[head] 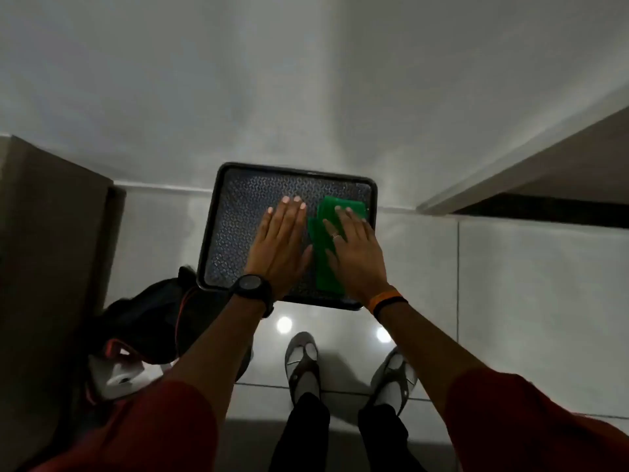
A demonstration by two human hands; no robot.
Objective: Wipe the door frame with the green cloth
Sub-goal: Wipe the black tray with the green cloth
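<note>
A folded green cloth (323, 253) lies in the right half of a dark patterned tray (235, 212) on the tiled floor against the white wall. My right hand (357, 253) is spread flat, palm down, over the cloth and hides part of it; whether it touches the cloth I cannot tell. My left hand (280, 247) is flat and open beside it, over the tray's middle, holding nothing. The door frame (510, 172) runs diagonally at the right, pale with a dark gap below it.
A brown panel (51, 233) stands at the left. A black and red bag (153, 321) lies on the floor at the tray's near left corner. My two feet (350, 369) stand on glossy white tiles just in front of the tray.
</note>
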